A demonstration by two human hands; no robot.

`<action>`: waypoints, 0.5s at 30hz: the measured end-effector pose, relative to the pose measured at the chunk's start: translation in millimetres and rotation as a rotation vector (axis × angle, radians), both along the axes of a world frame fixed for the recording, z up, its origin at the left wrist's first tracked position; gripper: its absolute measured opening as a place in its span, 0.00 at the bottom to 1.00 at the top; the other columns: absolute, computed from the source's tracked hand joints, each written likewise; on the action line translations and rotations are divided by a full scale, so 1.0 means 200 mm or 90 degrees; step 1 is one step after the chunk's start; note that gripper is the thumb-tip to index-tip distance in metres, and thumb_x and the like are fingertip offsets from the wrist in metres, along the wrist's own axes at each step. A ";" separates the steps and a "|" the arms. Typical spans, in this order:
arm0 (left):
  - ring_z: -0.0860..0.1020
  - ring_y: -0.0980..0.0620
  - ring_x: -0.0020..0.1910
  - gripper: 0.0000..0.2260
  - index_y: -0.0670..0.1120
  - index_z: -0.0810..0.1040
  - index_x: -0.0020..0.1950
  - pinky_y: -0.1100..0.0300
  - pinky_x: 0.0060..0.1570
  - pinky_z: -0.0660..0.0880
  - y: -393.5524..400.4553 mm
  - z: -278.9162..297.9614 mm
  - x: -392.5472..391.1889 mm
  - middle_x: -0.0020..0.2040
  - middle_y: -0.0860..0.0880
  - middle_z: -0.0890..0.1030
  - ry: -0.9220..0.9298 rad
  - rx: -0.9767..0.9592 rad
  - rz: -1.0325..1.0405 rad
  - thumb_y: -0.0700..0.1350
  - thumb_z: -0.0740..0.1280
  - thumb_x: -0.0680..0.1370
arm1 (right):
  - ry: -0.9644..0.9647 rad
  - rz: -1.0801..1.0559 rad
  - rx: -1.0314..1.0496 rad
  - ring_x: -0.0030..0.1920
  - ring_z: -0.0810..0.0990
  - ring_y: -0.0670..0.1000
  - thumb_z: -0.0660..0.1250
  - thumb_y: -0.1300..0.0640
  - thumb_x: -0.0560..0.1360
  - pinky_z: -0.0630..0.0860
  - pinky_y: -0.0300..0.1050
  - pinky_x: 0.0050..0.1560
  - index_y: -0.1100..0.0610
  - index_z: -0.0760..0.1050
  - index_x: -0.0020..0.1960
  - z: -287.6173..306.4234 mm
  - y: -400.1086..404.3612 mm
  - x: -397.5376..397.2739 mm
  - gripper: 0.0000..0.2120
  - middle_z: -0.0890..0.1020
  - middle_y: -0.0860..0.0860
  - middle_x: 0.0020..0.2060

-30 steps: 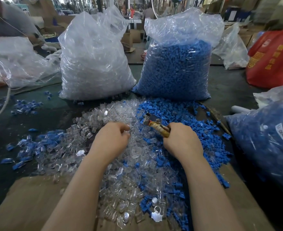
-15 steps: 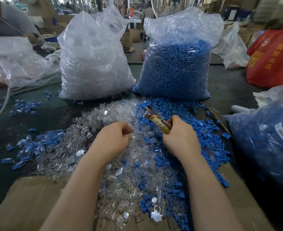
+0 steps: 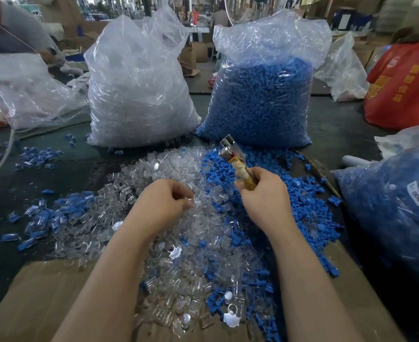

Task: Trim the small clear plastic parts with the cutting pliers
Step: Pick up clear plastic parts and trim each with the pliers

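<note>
Pinching one small clear plastic part (image 3: 190, 200), the left hand (image 3: 163, 202) hovers over the heap. The right hand (image 3: 265, 198) grips the cutting pliers (image 3: 236, 161). Light, stiff and probably slippery, the part wants holding by its body.

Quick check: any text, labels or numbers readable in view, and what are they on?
"800": white sticker on the blue-parts bag at right, upside down; a smaller mark beside it is unclear.
Yellow characters and a round emblem on the red bag: too blurred to read.
Nothing else legible.

Dark green table (image 3: 339, 124); cardboard sheet (image 3: 38, 299) at near edge; cardboard boxes (image 3: 196, 55) and blurred workshop clutter beyond; daylight.
</note>
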State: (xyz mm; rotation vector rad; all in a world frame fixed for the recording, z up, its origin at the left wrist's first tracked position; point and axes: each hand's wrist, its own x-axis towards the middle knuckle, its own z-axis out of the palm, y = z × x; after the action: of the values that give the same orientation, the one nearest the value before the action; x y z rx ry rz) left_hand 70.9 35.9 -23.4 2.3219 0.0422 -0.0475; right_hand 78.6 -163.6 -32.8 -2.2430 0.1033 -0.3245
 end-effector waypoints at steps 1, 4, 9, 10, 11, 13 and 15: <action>0.81 0.58 0.40 0.06 0.54 0.81 0.47 0.71 0.32 0.72 0.00 0.01 0.00 0.42 0.55 0.82 -0.014 -0.036 0.007 0.43 0.71 0.77 | -0.003 -0.001 0.027 0.41 0.77 0.47 0.69 0.51 0.76 0.72 0.45 0.40 0.47 0.73 0.48 0.00 0.00 0.00 0.05 0.78 0.41 0.39; 0.82 0.55 0.40 0.06 0.53 0.82 0.47 0.69 0.36 0.75 -0.01 0.03 -0.01 0.40 0.53 0.84 -0.045 -0.214 0.028 0.42 0.71 0.77 | -0.018 -0.001 0.094 0.39 0.78 0.46 0.71 0.51 0.75 0.73 0.44 0.37 0.49 0.75 0.47 0.01 0.01 0.00 0.06 0.79 0.43 0.39; 0.83 0.50 0.44 0.15 0.42 0.85 0.52 0.62 0.44 0.81 -0.05 0.08 -0.02 0.46 0.44 0.83 0.061 -0.632 0.005 0.34 0.73 0.66 | -0.051 0.054 0.238 0.27 0.71 0.40 0.71 0.57 0.76 0.70 0.36 0.30 0.49 0.79 0.44 0.03 0.02 -0.03 0.04 0.78 0.40 0.29; 0.83 0.50 0.44 0.17 0.40 0.84 0.53 0.64 0.43 0.80 -0.06 0.08 -0.03 0.47 0.43 0.83 0.074 -0.666 -0.002 0.33 0.73 0.65 | -0.057 0.065 0.260 0.27 0.71 0.40 0.70 0.58 0.76 0.69 0.34 0.29 0.48 0.80 0.43 0.04 0.02 -0.04 0.06 0.79 0.42 0.29; 0.84 0.51 0.44 0.17 0.40 0.84 0.54 0.64 0.42 0.80 -0.06 0.09 -0.03 0.47 0.43 0.83 0.080 -0.682 -0.004 0.32 0.72 0.65 | -0.063 0.076 0.279 0.29 0.72 0.41 0.70 0.60 0.77 0.70 0.32 0.29 0.47 0.80 0.43 0.05 0.03 -0.04 0.08 0.80 0.45 0.32; 0.83 0.52 0.43 0.16 0.41 0.84 0.52 0.63 0.41 0.81 -0.08 0.09 -0.03 0.46 0.45 0.85 0.076 -0.686 0.006 0.35 0.73 0.65 | -0.081 0.096 0.305 0.34 0.75 0.43 0.69 0.61 0.77 0.73 0.30 0.34 0.46 0.80 0.43 0.07 0.03 -0.05 0.10 0.82 0.48 0.38; 0.83 0.52 0.43 0.15 0.43 0.84 0.51 0.62 0.44 0.82 -0.09 0.09 -0.04 0.45 0.46 0.86 0.073 -0.682 0.021 0.38 0.73 0.65 | -0.098 0.109 0.313 0.37 0.77 0.43 0.70 0.61 0.77 0.74 0.29 0.38 0.46 0.79 0.43 0.08 0.04 -0.06 0.10 0.82 0.45 0.40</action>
State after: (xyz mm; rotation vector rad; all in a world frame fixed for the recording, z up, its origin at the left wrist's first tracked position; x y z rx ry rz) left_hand 63.7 18.8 -4.5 1.2457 0.0879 -0.1467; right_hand 67.4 -155.6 -17.6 -1.7204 -0.0842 -0.3361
